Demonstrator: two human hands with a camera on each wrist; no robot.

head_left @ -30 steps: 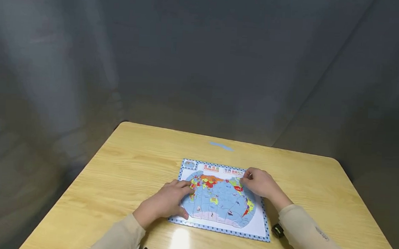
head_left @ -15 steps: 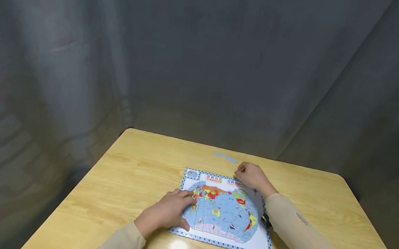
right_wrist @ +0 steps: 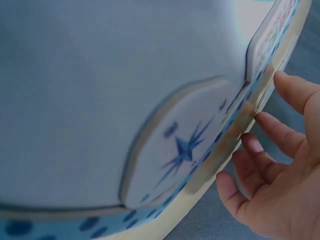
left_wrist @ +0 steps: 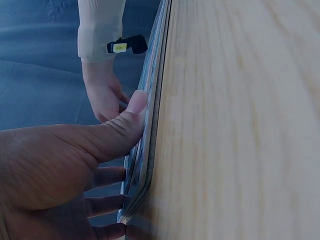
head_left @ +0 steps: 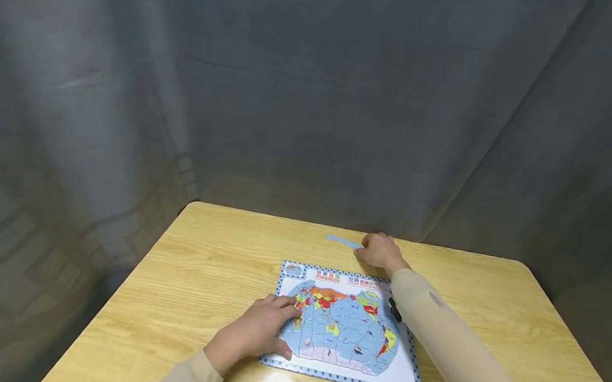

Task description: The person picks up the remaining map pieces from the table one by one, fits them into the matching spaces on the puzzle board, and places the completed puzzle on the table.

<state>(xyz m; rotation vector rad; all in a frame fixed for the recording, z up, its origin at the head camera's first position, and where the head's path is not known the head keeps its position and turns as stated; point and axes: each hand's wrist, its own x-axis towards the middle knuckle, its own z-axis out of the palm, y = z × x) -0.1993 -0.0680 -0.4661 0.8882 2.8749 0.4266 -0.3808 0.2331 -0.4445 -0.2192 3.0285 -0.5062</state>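
Observation:
A world map jigsaw puzzle point(head_left: 342, 337) with a blue dotted border lies flat on the wooden table. My left hand point(head_left: 259, 327) rests over its left edge, fingers spread on the map and thumb near the lower border. In the left wrist view, the left thumb point(left_wrist: 117, 132) lies on the board's top face. Beyond the far edge of the board lies a thin, light blue curved puzzle piece point(head_left: 341, 240). My right hand point(head_left: 380, 252) is at that piece's right end, covering it. The right wrist view shows the right fingers point(right_wrist: 275, 132) apart and loosely bent.
The light wooden table point(head_left: 220, 238) extends around the board on all sides. A dark grey curtain point(head_left: 310, 110) hangs behind the table and along its sides. A compass-star piece point(right_wrist: 182, 147) sits at the board's corner in the right wrist view.
My right hand has moved from the map's upper right, past the board's far edge, to the light blue piece. The left hand stays on the board. The head view has shifted slightly.

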